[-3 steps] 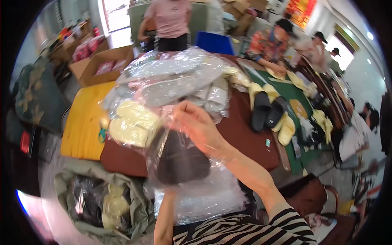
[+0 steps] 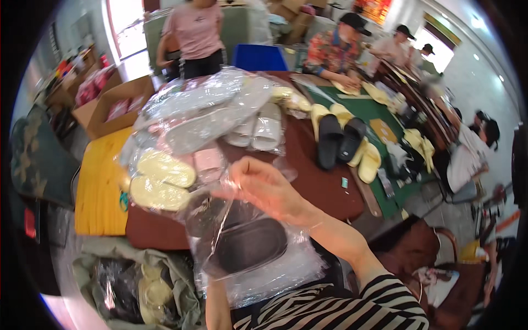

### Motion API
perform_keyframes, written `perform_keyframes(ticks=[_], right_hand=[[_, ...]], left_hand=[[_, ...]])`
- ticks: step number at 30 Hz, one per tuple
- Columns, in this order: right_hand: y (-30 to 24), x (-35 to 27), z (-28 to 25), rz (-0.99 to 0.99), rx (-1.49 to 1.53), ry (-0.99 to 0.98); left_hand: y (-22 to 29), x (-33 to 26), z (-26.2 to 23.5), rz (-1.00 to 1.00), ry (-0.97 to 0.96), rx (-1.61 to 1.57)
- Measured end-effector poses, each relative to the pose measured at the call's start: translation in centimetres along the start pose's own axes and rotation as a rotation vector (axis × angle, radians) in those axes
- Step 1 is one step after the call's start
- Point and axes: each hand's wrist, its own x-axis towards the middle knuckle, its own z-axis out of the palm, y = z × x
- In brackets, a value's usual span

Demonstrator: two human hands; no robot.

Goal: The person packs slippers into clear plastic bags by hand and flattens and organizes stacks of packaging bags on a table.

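While pinching a clear plastic bag [image 2: 221,234] of dark slippers [image 2: 252,247] in the right hand [image 2: 265,187] by the near edge of the table [image 2: 157,226], hides the left hand; cannot tell its grip.

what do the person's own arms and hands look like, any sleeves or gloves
The short fabric right sleeve has black and cream stripes; the right forearm and right hand are bare, ungloved. The left forearm is bare; the left hand is hidden.

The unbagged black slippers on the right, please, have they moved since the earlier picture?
No; the black slippers keep their place against the brown table; only the camera's view has shifted.
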Motion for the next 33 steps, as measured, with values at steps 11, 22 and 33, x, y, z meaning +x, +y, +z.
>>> perform_keyframes(ticks=[11, 22, 33], right_hand=[[5.1, -14.9, -8.6, 0.116, 0.42, 0.242], [6.8, -19.5, -9.9, 0.344, 0.371, 0.456], [9.5, -20.0, -15.1, 0.888, -0.745, 0.173]], left_hand=[[11.9, -4.7, -4.8, -0.025, 0.304, -1.15], [10.9, -4.1, -4.9, -0.573, 0.422, -0.536], [8.4, -3.5, -3.2, -0.37, 0.558, 0.114]])
